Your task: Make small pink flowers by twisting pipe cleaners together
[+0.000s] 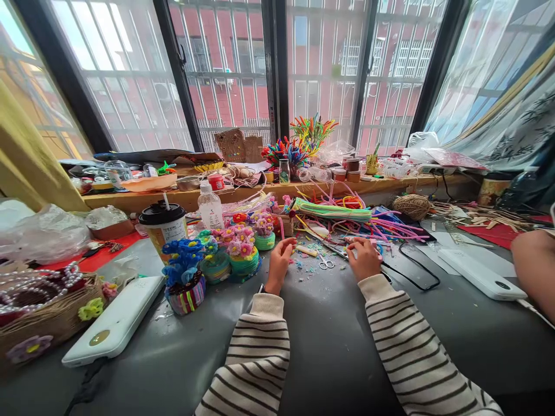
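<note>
Sleeves point(260, 346): cream, dark stripes. Tabletop point(321, 358): dark grey. Cup lid point(162, 214): black. Twine ball point(411, 206): brown. Flower pot point(185, 294): multicoloured vertical stripes. Flowers atop: blue. Power bank point(117, 320): white.

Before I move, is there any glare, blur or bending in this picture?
In the head view, bright window panes look washed out; pale glare streaks the dark grey tabletop; wide-angle distortion leans the outer black window frame and stretches the long white plastic device; the bare left hand and right hand are too small to read fingertip detail.
</note>
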Demonstrator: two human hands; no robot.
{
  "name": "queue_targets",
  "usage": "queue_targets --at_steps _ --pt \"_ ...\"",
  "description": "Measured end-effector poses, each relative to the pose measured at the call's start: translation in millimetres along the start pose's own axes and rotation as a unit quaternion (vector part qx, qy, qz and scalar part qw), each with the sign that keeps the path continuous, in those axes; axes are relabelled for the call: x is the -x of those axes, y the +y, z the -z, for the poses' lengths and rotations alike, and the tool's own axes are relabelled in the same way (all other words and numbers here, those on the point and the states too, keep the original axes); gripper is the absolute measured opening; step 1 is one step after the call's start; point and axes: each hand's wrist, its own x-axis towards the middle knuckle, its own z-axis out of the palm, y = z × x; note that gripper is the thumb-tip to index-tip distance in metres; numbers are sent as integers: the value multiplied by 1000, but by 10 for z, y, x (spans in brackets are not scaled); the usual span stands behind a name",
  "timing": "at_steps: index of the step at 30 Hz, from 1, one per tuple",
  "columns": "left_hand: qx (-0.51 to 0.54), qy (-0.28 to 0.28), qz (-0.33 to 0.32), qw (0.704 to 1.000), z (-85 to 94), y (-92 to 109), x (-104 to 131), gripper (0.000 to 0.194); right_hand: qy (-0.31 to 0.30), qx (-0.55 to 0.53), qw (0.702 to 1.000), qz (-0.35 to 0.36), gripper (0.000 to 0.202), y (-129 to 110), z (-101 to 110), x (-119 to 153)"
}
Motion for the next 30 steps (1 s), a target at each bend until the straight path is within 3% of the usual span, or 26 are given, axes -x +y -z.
queue_targets --at_steps 2,5,12,14,16,20,25,27,30 --pt "3 9 -12 1000 -2 -10 -3 30 -14 -69 995 71 12 -107 -33 25" --pt "26 14 -32 999 -3 1 3 46 -42 -149 982 110 15 -242 -57 46" --pt "28 67 -72 995 -11 94 54 75 -65 -231 970 32 21 -263 -44 18" --pt "34 75 -81 993 -10 100 56 78 -112 -276 955 13 24 -281 -43 26" --pt "45 65 -84 993 -7 91 46 78 -188 -342 921 -1 27 -326 -34 50" --pt "50 43 -70 995 -2 55 10 63 -328 -413 850 2 25 -460 9 119" --pt "-14 100 -20 995 8 25 -18 30 -407 -421 810 31 21 -663 -24 168" --pt "-40 118 -4 992 19 12 -34 25 -404 -417 813 42 21 -743 -92 150" --pt "-59 104 47 992 38 -7 -70 18 -328 -432 840 35 23 -806 -202 88"
